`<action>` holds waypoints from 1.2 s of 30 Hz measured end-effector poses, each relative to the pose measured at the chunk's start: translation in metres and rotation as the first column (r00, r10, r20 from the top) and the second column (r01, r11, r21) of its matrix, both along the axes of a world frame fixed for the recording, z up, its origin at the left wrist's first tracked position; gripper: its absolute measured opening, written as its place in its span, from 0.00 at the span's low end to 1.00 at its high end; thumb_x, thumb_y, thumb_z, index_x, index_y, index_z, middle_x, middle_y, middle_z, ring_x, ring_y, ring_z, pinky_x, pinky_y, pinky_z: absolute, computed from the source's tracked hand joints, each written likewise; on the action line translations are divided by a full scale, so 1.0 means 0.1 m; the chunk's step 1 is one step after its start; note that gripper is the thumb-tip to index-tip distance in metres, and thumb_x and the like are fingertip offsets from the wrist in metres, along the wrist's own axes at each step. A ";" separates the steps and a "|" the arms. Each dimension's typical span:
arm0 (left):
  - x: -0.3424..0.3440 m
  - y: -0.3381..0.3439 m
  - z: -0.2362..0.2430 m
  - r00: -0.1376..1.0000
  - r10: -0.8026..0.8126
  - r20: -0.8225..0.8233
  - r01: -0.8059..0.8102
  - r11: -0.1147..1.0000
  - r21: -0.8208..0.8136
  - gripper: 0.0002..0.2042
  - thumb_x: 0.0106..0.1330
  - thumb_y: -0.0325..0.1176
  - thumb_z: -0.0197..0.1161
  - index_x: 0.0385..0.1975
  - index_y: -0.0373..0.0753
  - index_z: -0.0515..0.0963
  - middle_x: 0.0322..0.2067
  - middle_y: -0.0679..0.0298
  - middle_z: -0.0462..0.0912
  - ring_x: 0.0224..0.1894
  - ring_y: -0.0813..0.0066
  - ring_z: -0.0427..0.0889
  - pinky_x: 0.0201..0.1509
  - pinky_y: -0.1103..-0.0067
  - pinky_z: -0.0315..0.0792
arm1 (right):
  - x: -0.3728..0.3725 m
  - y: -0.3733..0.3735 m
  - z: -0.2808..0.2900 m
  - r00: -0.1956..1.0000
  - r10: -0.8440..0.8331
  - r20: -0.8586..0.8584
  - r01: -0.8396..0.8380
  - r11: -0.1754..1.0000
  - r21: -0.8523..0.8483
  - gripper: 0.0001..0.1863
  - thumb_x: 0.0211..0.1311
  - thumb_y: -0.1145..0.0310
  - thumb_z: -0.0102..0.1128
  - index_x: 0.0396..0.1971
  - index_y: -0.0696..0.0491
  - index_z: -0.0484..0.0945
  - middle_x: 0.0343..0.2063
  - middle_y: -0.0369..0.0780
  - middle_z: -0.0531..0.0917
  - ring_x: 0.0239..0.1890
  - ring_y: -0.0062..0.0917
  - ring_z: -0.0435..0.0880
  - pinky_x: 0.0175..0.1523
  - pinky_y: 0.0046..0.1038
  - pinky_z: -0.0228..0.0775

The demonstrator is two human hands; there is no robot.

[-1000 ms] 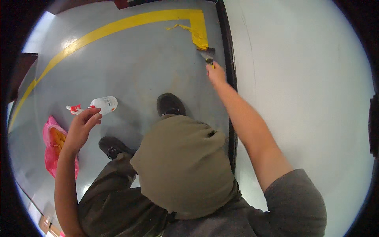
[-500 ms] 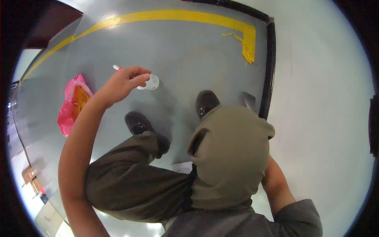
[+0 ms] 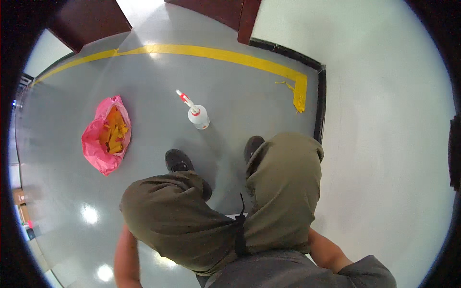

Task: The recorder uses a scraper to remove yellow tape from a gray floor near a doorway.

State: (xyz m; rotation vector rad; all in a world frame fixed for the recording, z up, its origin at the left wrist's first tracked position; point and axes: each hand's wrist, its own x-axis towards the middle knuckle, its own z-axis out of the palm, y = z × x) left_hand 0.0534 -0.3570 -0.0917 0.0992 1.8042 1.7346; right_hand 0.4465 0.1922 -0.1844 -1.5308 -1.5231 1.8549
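Observation:
Neither of my hands shows. My left forearm [image 3: 127, 259] drops beside my left thigh, the hand hidden beneath the leg. On the other side, my right forearm [image 3: 329, 252] goes under my right thigh, which covers that hand too. A white spray bottle [image 3: 199, 118] with a red-and-white trigger head stands upright on the floor in front of my feet, with nothing touching it. To its left lies an open pink plastic bag [image 3: 99, 150] holding crumpled yellow tape scraps [image 3: 114, 132].
Yellow floor tape [image 3: 206, 52] runs across the grey floor [image 3: 158, 77] and turns at the right, its loose end torn [image 3: 298, 105]. A white wall [image 3: 379, 144] with a black skirting [image 3: 321, 110] rises close on my right. Dark red panels [image 3: 91, 21] stand at the back.
My left hand, half a second ago at the spray bottle, has drawn back and down out of sight. The bottle now stands fully uncovered. The view has shifted, and the scraper-like blade by my right knee is hidden.

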 end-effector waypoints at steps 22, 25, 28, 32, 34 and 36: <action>0.88 -1.56 -0.65 0.868 0.351 0.351 -0.207 0.899 -0.386 0.11 0.65 0.38 0.53 0.37 0.36 0.75 0.30 0.65 0.79 0.31 0.72 0.77 0.36 0.75 0.72 | 0.00 -0.46 -0.22 0.913 -0.005 0.408 0.195 0.882 -0.428 0.17 0.55 0.57 0.62 0.26 0.56 0.72 0.21 0.36 0.77 0.26 0.26 0.77 0.33 0.30 0.68; 0.67 -1.50 -0.54 0.872 0.343 0.349 -0.209 0.905 -0.370 0.12 0.65 0.37 0.53 0.38 0.36 0.75 0.30 0.65 0.79 0.31 0.72 0.77 0.36 0.75 0.72 | 0.03 -0.35 -0.01 0.914 -0.060 0.401 0.243 0.872 -0.425 0.17 0.55 0.57 0.62 0.26 0.56 0.72 0.21 0.36 0.77 0.26 0.27 0.77 0.34 0.31 0.68; 0.39 -1.43 -0.56 0.896 0.333 0.294 -0.230 0.914 -0.335 0.12 0.65 0.37 0.53 0.38 0.35 0.75 0.30 0.65 0.79 0.31 0.73 0.77 0.36 0.76 0.72 | -0.07 -0.26 -0.02 0.935 -0.117 0.336 0.264 0.860 -0.437 0.17 0.55 0.57 0.62 0.26 0.57 0.72 0.21 0.37 0.77 0.26 0.27 0.77 0.34 0.31 0.68; 0.38 -1.32 -0.65 0.918 0.292 0.267 -0.211 0.932 -0.295 0.12 0.65 0.37 0.53 0.39 0.35 0.75 0.31 0.65 0.79 0.31 0.73 0.77 0.36 0.76 0.72 | 0.35 -0.28 0.10 0.931 -0.220 0.292 0.335 0.831 -0.443 0.17 0.55 0.57 0.62 0.26 0.57 0.72 0.22 0.37 0.77 0.26 0.28 0.77 0.34 0.32 0.68; 0.17 -1.20 -0.56 0.934 0.284 0.217 -0.219 0.934 -0.281 0.12 0.65 0.37 0.53 0.39 0.35 0.75 0.31 0.65 0.79 0.31 0.73 0.77 0.36 0.76 0.72 | 0.12 -0.18 0.08 0.939 0.056 0.340 -0.045 0.998 -0.042 0.18 0.56 0.55 0.60 0.28 0.57 0.72 0.23 0.41 0.77 0.29 0.33 0.78 0.36 0.34 0.68; -0.07 -1.05 -0.41 0.949 0.266 0.169 -0.213 0.938 -0.275 0.12 0.65 0.37 0.53 0.40 0.35 0.75 0.31 0.65 0.79 0.31 0.73 0.77 0.36 0.76 0.72 | -0.18 -0.06 0.04 0.832 0.236 0.502 -0.420 0.859 0.293 0.22 0.56 0.51 0.55 0.33 0.58 0.71 0.28 0.49 0.78 0.34 0.43 0.78 0.39 0.37 0.67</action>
